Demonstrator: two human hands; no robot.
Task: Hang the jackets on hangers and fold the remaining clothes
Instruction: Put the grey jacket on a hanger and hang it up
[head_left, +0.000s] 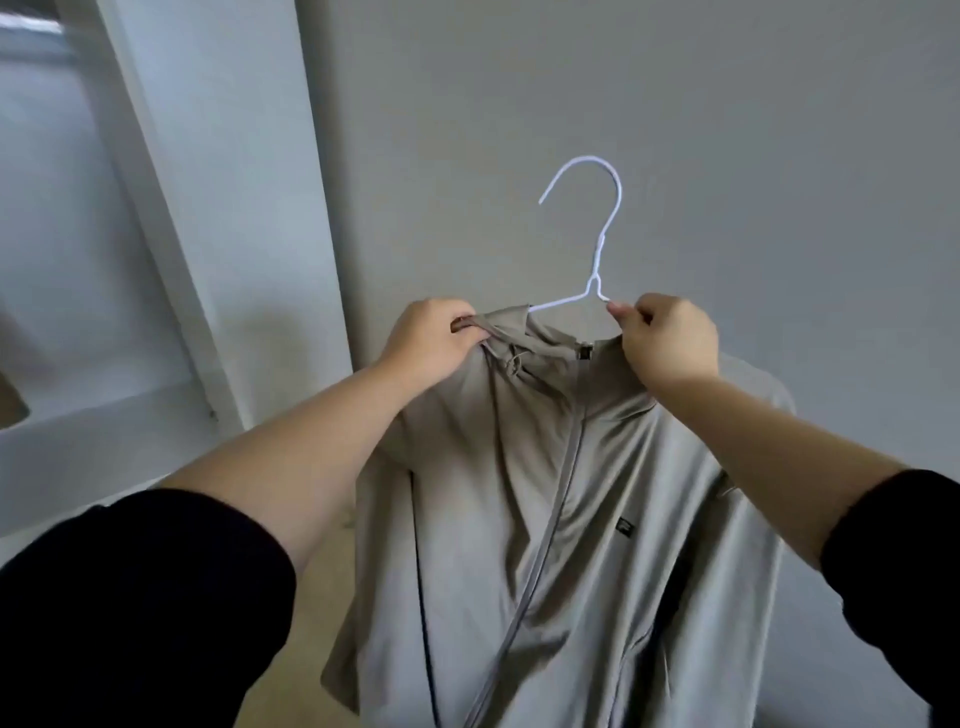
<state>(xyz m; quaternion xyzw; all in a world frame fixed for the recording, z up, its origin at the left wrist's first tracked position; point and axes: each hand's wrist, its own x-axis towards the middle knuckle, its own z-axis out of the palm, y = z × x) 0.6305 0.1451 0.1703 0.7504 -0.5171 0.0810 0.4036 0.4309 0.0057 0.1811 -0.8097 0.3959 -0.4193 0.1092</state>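
Observation:
A beige zip-up jacket hangs in the air in front of me, its zipper running down the middle. A thin white wire hanger sticks up out of the neck, hook uppermost, with its left arm inside the collar. My left hand grips the left side of the collar. My right hand pinches the hanger's right arm at the collar's right side, fingers curled round the fabric there. The lower part of the hanger is hidden inside the jacket.
A plain grey wall stands straight ahead. A white door frame or pillar rises at the left, with a pale ledge below it. A strip of beige floor shows under the jacket's left side.

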